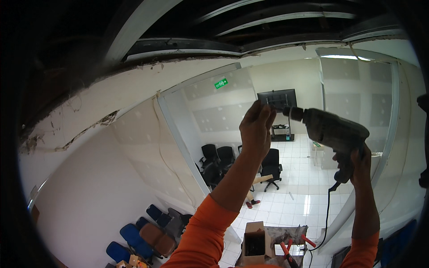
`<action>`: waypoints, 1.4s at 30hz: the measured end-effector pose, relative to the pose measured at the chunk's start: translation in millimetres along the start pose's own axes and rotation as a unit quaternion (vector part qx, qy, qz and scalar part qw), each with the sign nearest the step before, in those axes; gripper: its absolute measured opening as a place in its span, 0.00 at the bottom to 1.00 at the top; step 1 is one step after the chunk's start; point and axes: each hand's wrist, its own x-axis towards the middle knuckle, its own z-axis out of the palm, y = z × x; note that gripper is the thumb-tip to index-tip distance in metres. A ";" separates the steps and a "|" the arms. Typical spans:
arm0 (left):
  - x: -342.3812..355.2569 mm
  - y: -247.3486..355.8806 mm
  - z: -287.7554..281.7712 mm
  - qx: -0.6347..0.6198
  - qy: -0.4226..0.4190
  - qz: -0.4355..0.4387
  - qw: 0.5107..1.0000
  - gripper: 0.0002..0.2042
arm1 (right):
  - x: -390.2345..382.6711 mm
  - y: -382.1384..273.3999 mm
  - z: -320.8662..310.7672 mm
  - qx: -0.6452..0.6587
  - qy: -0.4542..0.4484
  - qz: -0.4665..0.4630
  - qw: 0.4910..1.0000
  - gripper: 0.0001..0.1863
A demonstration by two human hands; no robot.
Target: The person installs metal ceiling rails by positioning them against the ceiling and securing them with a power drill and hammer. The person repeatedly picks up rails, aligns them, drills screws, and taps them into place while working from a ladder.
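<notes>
My right hand [361,164] is wrapped round the handle of a dark corded power drill [335,128]. The drill is held up on the right with its chuck facing left, and its black cord [328,210] hangs from the base of the handle. My left hand [256,127] is raised in front of the chuck, with thumb and fingers drawn together near the drill's tip. Whatever those fingers pinch is too small and dark to make out. Orange sleeves cover both my upper forearms.
Below me stands a worktop [292,232] with an open cardboard box [254,243] and red-handled tools [289,248]. Metal beams [178,44] run overhead. Black office chairs [270,167] and a wheeled screen stand [282,136] are farther off. Blue and brown chairs [156,239] stand lower left.
</notes>
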 end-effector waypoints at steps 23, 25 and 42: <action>140.7 55.1 59.3 -0.148 -0.221 0.121 0.956 0.12 | 182.4 -42.6 59.7 -0.097 -0.028 -0.067 0.993 0.35; 149.2 57.5 58.9 -0.174 -0.205 0.116 0.956 0.10 | 193.9 -44.5 63.1 -0.088 -0.046 -0.062 0.993 0.40; 175.3 55.5 55.3 0.411 0.024 0.634 0.654 0.13 | 228.7 -65.3 56.6 -0.112 -0.071 -0.088 0.987 0.41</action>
